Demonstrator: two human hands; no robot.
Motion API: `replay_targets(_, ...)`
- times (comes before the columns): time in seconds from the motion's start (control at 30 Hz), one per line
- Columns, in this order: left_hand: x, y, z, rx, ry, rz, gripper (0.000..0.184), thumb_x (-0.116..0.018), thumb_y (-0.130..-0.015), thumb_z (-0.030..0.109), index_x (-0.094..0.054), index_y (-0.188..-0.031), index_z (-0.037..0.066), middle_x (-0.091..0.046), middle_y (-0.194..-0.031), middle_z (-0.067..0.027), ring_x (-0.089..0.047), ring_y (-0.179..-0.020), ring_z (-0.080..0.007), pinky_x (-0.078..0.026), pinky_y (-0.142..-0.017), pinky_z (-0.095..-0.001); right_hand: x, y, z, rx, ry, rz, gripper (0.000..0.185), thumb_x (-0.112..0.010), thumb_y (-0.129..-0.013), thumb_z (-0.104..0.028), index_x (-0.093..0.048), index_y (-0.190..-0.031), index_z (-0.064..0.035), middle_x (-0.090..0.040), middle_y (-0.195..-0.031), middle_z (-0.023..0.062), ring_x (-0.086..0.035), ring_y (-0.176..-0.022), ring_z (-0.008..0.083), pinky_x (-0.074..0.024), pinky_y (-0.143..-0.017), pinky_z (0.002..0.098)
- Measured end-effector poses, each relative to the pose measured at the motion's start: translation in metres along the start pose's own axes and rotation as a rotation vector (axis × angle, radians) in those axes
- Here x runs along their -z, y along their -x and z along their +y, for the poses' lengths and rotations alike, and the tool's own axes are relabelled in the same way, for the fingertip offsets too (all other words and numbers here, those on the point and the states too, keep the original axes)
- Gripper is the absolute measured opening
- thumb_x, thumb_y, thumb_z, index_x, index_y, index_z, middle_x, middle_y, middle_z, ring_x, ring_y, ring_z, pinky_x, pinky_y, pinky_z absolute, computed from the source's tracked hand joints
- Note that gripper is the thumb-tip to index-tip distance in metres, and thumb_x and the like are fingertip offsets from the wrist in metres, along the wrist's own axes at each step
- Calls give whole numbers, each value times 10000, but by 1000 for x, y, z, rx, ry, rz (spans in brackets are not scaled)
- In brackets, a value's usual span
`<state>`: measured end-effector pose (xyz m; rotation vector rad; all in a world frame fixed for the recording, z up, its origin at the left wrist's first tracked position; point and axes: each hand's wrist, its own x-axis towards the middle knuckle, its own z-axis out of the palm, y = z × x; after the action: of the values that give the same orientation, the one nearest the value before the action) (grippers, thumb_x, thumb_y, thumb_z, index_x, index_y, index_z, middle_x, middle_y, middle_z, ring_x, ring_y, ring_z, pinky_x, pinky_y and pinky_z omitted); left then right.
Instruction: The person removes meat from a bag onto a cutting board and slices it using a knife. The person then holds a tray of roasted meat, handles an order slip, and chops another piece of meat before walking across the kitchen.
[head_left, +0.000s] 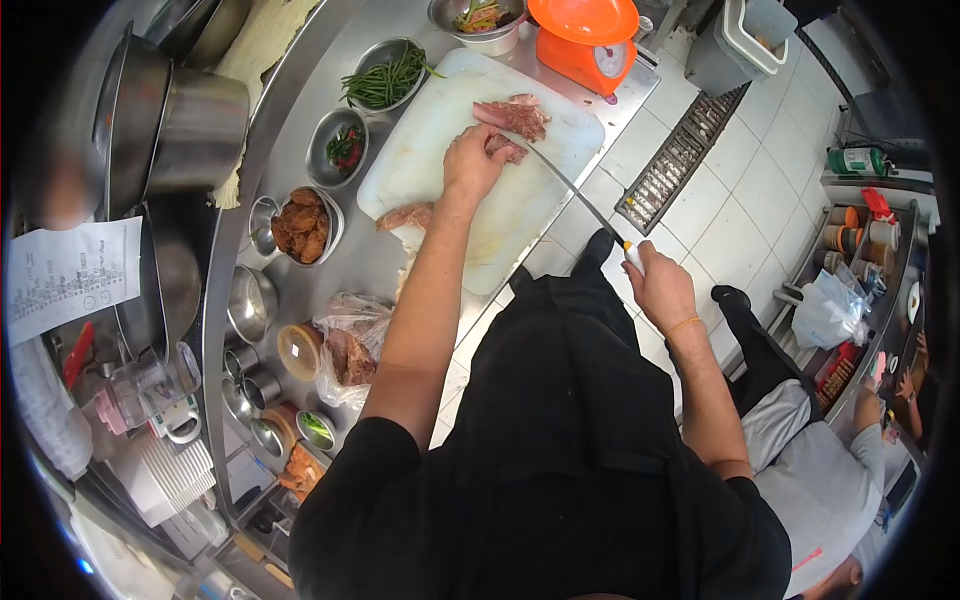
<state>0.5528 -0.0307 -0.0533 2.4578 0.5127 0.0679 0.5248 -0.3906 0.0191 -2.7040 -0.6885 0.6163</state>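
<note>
My left hand point(475, 165) is closed on a small piece of meat point(508, 150) on the white cutting board point(440, 130), its fingertips curled at the meat's edge. In my right hand point(662, 290) is a long kitchen knife point(578, 190), gripped by its white and yellow handle. The blade slants from the board's near edge up to the meat by my left fingers; whether it cuts in is too small to tell. Just beyond lies a larger reddish slab of meat point(518, 116). Another cut of meat point(405, 217) rests near the board's left edge, partly behind my left forearm.
Bowls of green beans point(385, 82), chopped chillies point(345, 147) and browned meat point(302, 226) line the counter left of the board. An orange kitchen scale point(588, 50) stands at its far right. Bagged meat point(355, 350) sits near my left elbow. A co-worker point(820, 480) is at right.
</note>
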Motion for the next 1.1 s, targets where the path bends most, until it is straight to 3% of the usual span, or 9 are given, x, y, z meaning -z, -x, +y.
replay_targets(0.13,12,14,1,-36,-3,-118,416,-830,-850,237,-697,-1204,62,-725,-1162,-119,-684,-1087,-330,-538,-956,-433,-1,-4,-12,54,-2,-10,284,-655,-998,-290,-551,-1035,-29,-706,-826,199,-702,-764,418,-559,-684,512)
replay_targets(0.23,10,43,-9,-52,-6,-124,459,-831,-863,219,-679,-1267,60,-725,-1140,-134,-703,-1031,-280,-556,-923,-392,-8,1,-19,89,-17,-42,284,-654,-997,-288,-552,-1044,-28,-709,-832,197,-704,-770,414,-563,-692,504)
replay_targets(0.33,6,71,-14,-8,59,-20,417,-825,-855,195,-682,-1219,51,-716,-1166,-142,-694,-1080,-327,-547,-951,-436,-14,4,-22,112,-28,-62,287,-650,-1001,-288,-549,-1042,-23,-709,-834,200,-703,-769,416,-563,-695,508)
replay_targets(0.43,11,79,-14,15,72,14,396,-814,-876,191,-673,-1218,50,-719,-1134,-120,-717,-1024,-275,-567,-894,-397,-11,-1,-27,97,-9,-78,295,-647,-1007,-294,-541,-1040,-21,-704,-824,211,-697,-755,426,-553,-677,521)
replay_targets(0.53,15,80,-13,52,86,-2,319,-783,-899,188,-673,-1168,55,-710,-1132,-122,-722,-1003,-279,-568,-883,-401,0,-5,-37,115,6,-59,301,-644,-1012,-300,-533,-1042,-22,-697,-812,222,-691,-742,438,-542,-656,533)
replay_targets(0.73,17,77,-6,88,92,-43,196,-708,-906,149,-667,-1080,68,-682,-1069,-137,-687,-998,-354,-554,-883,-465,16,-9,-69,158,62,-85,287,-639,-1010,-280,-522,-1022,-18,-698,-823,222,-694,-746,439,-558,-678,533)
replay_targets(0.83,14,76,-8,72,54,3,191,-721,-893,159,-669,-1052,65,-681,-983,-127,-699,-904,-316,-555,-823,-442,18,-7,-77,157,93,-88,286,-632,-1013,-279,-524,-1028,-15,-704,-839,223,-696,-740,441,-563,-680,538)
replay_targets(1.1,12,77,-9,86,86,35,173,-724,-881,170,-681,-1016,71,-678,-967,-120,-692,-892,-327,-551,-808,-455,34,-7,-96,91,175,-219,275,-598,-1030,-270,-514,-1071,-11,-713,-849,240,-711,-765,451,-575,-694,539)
